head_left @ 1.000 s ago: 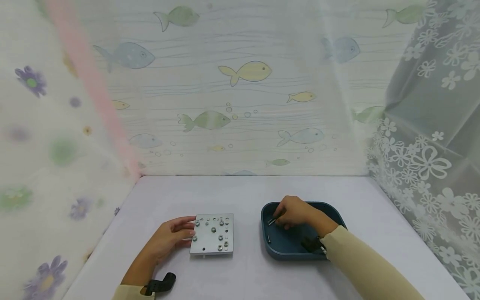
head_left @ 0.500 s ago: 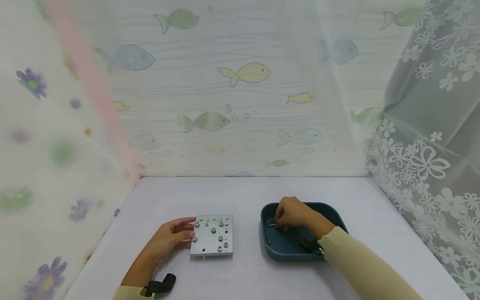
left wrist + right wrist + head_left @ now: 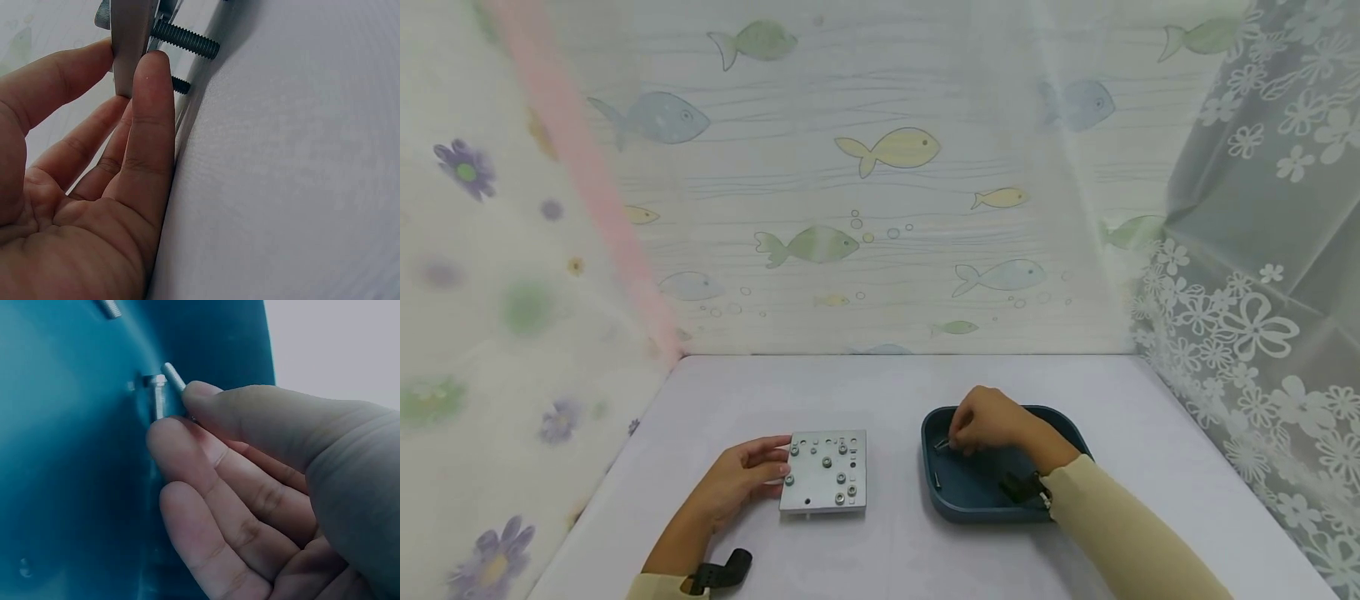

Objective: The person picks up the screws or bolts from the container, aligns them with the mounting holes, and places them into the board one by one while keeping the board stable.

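A square silver metal plate (image 3: 808,483) with several socket-head bolts in it is at the left of the table. My left hand (image 3: 741,481) grips its left edge, thumb on the top face and fingers at the underside. Threaded bolt shanks (image 3: 187,40) stick out below the plate. Inside a dark blue tray (image 3: 977,493), my right hand (image 3: 988,419) pinches a small screw (image 3: 173,375) between thumb and fingers; its other end is hidden. Right behind it lies another bolt (image 3: 158,400) with its head visible.
One more loose screw (image 3: 937,479) lies near the tray's left wall, left of my right hand. The white-covered table (image 3: 895,542) runs back to a curtain printed with fish (image 3: 895,275). Further curtains hang at both sides.
My right hand dips among the screws at the tray's left end, then lifts slightly with a screw pinched. My left hand and the plate stay put.
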{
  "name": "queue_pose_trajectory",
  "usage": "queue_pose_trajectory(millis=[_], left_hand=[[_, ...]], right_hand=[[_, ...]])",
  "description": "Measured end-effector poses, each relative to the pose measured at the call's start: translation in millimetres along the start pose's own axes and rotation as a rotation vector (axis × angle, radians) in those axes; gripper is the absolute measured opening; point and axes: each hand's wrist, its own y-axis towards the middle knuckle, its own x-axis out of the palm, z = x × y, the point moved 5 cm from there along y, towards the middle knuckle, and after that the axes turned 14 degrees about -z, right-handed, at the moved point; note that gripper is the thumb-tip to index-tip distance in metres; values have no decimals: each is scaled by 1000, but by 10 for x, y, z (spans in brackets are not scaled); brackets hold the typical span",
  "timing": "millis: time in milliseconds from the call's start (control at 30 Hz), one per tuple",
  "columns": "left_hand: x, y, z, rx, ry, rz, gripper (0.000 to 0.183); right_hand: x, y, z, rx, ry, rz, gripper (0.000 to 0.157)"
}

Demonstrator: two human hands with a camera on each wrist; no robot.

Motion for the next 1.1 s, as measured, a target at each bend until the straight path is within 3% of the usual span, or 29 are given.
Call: queue_pose_trajectory(millis=[200,767,1100], left_hand=[[0,4,-2,-1,-6,5,65],[-12,13,-18,5,0,6,64],[-16,18,-20,2,2,7,65]], right_hand=[[-76,-68,-26,-36,53,22,3],[-197,-181,-38,-76,139,142,7],[-216,-205,-215,-167,257,216,12]])
